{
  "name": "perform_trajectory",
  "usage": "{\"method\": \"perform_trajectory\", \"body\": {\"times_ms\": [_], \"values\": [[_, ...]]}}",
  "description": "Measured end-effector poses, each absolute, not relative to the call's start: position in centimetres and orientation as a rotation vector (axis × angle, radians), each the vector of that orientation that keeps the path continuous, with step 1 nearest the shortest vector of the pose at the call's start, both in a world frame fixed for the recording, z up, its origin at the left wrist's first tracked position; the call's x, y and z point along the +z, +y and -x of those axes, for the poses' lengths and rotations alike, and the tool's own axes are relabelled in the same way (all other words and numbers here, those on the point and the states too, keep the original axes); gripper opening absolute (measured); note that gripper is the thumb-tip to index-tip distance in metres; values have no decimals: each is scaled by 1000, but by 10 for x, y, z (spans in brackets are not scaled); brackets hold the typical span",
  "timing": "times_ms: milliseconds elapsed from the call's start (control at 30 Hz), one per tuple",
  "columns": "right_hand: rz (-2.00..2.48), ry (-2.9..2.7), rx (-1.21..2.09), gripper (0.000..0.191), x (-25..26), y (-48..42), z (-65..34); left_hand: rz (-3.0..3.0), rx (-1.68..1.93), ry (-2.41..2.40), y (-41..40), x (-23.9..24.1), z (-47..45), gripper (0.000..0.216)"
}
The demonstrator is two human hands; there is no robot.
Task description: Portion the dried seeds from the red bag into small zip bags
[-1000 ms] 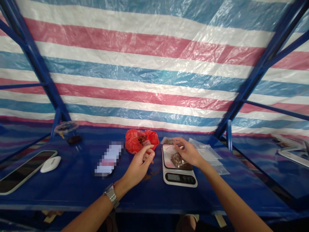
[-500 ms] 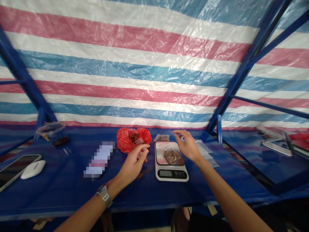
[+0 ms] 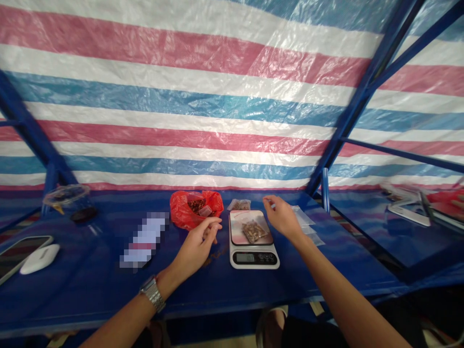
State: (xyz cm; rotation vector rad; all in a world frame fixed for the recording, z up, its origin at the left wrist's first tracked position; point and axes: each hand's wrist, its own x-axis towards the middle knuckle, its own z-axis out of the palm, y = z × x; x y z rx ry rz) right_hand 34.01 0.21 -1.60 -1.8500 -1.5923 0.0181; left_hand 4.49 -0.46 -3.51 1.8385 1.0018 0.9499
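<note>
A white kitchen scale [image 3: 237,265] stands on the blue table, and a small clear bag of brown dried pieces [image 3: 254,232] lies on its plate. Left of the scale, my left hand [image 3: 197,244] has its thumb and fingers closed together, close to the red plastic bag [image 3: 177,212]. Anything between those fingers is hidden. My right hand [image 3: 281,215] hovers at the plate's right edge, fingers pinched; I cannot make out anything in them. Inside the red bag lie reddish-brown dried pieces [image 3: 195,207] and a small clear piece [image 3: 205,211].
Another filled clear bag [image 3: 239,205] lies behind the scale. Flat clear bags [image 3: 303,217] are right of my right hand. Brown crumbs [image 3: 213,257] dot the table. Leftward are a blurred-out phone [image 3: 147,239], a plastic cup [image 3: 78,203], a white case [image 3: 39,258] and another phone [image 3: 21,253].
My right hand has drawn its thumb and fingers together and stays beside the scale. The left hand hardly differs. The whole view has shifted slightly.
</note>
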Motion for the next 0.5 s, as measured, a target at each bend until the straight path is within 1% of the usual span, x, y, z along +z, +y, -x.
{"method": "perform_trajectory", "body": {"times_ms": [67, 167, 500], "values": [[1959, -1581, 89, 31, -18, 2, -342, -1824, 904, 1021, -5, -34, -47, 45], [2000, -1634, 167, 32, -22, 2, -341, -1805, 865, 1038, -7, -33, -49, 47], [1979, -1722, 149, 32, -16, -3, -332, -1868, 881, 1028, -8, -30, -52, 44]]}}
